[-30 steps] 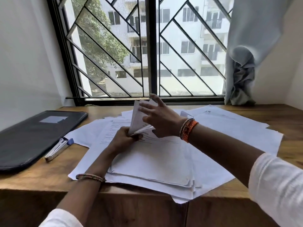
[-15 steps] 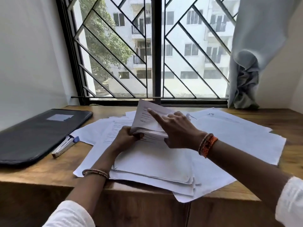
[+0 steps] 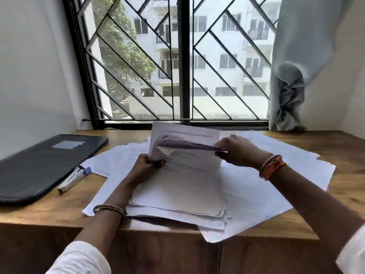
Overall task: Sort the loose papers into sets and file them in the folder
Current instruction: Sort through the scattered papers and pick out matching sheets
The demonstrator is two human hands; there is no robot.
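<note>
White papers [image 3: 177,194] mid-frame on tabletop [image 3: 49,210] | left hand [image 3: 145,165] grip pinches lifted sheets' corner | right hand [image 3: 239,151] pinches one sheet's edge | folder [image 3: 39,165] closed, left | tip: peel singly, keep corner clamped

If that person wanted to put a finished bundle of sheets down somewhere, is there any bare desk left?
Bare wood shows along the front left of the desk, between the black folder with the stapler and the spread papers. More lies at the far right, from the papers to the curtain. The middle is crowded: loose sheets overlap, and both hands grip a lifted bundle.
</note>
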